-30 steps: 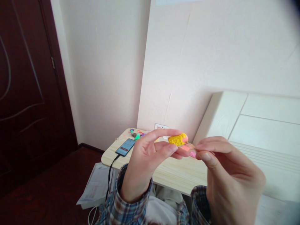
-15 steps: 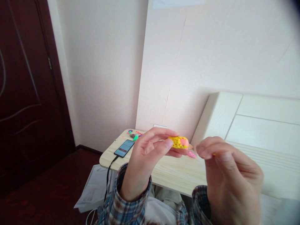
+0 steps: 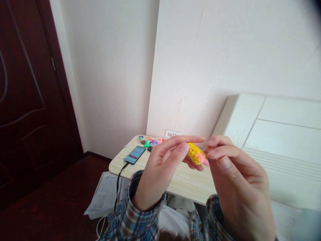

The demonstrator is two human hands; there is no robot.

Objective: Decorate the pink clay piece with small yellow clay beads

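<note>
The left hand (image 3: 160,167), at the lower centre of the frame, held a small yellow clay piece with a pink end (image 3: 195,154) between its thumb and fingers, the grip narrow and the clay tilted down toward the right. The right hand (image 3: 239,177), at the lower right, was curled, its fingertips just beside the pink end; whether they touched it, or pinched anything themselves, could not be told. Only a narrow gap separated the two hands' fingertips.

Both hands were raised in front of the light wood table (image 3: 183,180), whose near edge slanted from the rounded corner at lower left down to the right sleeve. Pale wood grain showed below the clay, between the wrists. Left of the left hand lay a smartphone (image 3: 135,155), a black cable (image 3: 118,184) running from it over the edge. Beyond it, small coloured clay bits (image 3: 146,144) sat along the far side, near the wall socket (image 3: 172,133). At right, a white headboard (image 3: 286,134) rose behind the right hand. Plain wall (image 3: 200,67) filled the upper centre, and a dark door (image 3: 22,83) stood at upper left, well apart from the hands.
</note>
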